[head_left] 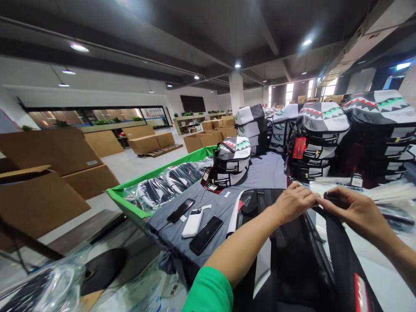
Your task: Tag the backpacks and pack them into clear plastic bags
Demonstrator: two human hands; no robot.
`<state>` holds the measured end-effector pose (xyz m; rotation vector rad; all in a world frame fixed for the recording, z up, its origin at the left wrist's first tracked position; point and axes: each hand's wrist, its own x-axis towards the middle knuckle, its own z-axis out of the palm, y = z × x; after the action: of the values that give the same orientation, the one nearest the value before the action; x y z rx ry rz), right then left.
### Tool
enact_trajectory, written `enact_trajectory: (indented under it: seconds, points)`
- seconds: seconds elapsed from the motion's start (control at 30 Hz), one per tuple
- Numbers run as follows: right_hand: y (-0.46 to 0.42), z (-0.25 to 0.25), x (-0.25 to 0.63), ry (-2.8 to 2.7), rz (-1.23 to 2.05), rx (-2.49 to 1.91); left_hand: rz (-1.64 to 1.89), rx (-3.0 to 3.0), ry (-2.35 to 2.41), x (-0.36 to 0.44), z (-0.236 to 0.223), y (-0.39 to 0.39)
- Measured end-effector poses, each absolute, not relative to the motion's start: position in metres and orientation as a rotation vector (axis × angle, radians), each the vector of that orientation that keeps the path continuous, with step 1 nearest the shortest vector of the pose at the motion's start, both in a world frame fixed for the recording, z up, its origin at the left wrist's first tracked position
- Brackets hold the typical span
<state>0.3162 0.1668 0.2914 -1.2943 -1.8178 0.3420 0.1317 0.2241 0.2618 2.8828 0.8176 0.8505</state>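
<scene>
A black and white backpack lies on the table right in front of me, with its wide black shoulder strap toward me on the right. My left hand reaches across the bag, fingers pinched together at the strap's upper end. Against its fingertips comes the thumb of my right hand, whose curled fingers grip a black piece of the same strap. Exactly what sits between the left fingertips is partly hidden. A red label shows low on the strap.
Two dark phones and a white power bank lie on the grey cloth left of the bag. Stacked backpacks stand behind. A green-edged bin holds plastic-wrapped bags. Cardboard boxes occupy the left floor. Clear plastic lies at right.
</scene>
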Motion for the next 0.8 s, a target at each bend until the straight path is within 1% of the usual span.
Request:
enact_trajectory:
  seconds: [0.07, 0.13, 0.2, 0.27, 0.33, 0.43, 0.5, 0.6, 0.63, 0.73, 0.8]
  points:
    - [0.176, 0.302, 0.320, -1.861, 0.558, -1.265, 0.743, 2.921, 1.024, 0.122, 0.264, 0.219]
    - [0.189, 0.304, 0.322, -1.966, 0.701, -1.211, 0.657, 2.732, 1.150, 0.110, 0.252, 0.201]
    - [0.208, 0.297, 0.319, -2.090, 0.607, -1.167, 0.622, 2.403, 1.133, 0.100, 0.232, 0.171]
    - [0.231, 0.284, 0.309, -2.190, 0.385, -1.160, 0.630, 2.097, 1.033, 0.091, 0.211, 0.133]
    - [0.257, 0.269, 0.294, -2.266, 0.236, -1.176, 0.679, 1.900, 0.928, 0.084, 0.198, 0.095]
    - [0.292, 0.246, 0.273, -2.387, 0.207, -1.180, 0.672, 1.758, 0.909, 0.072, 0.198, 0.055]
    - [0.309, 0.230, 0.264, -2.445, 0.199, -1.180, 0.566, 1.765, 0.963, 0.060, 0.209, 0.051]
    - [0.328, 0.203, 0.260, -2.462, 0.160, -1.211, 0.444, 1.820, 1.118, 0.034, 0.230, 0.086]
    - [0.334, 0.193, 0.259, -2.444, 0.150, -1.232, 0.482, 1.856, 1.240, 0.023, 0.234, 0.109]
    - [0.346, 0.162, 0.259, -2.350, 0.125, -1.286, 0.789, 2.051, 1.810, -0.008, 0.232, 0.192]
    - [0.350, 0.143, 0.260, -2.296, 0.100, -1.275, 0.777, 2.055, 1.974, -0.018, 0.217, 0.244]
